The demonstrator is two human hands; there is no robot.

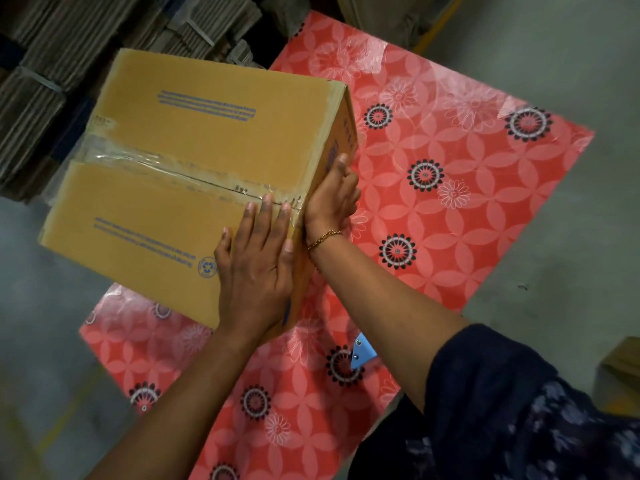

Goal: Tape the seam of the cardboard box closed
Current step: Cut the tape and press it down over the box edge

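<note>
A brown cardboard box [194, 161] with blue print rests on a table, its top flaps shut. Clear tape [145, 157] runs along the centre seam from the far left edge to the near right edge. My left hand [258, 261] lies flat on the box top, fingers spread, with its fingertips at the near end of the seam. My right hand [332, 199] presses against the box's right side face just below the seam's end, where the tape folds over the edge; a gold bracelet circles that wrist. Neither hand holds anything.
The table wears a red floral cloth [450, 209]. A blue-and-white object [362, 351] lies on the cloth, mostly under my right forearm. Stacks of flattened cardboard [52, 64] stand behind the box. Grey floor surrounds the table; another box corner [620, 372] shows at the right.
</note>
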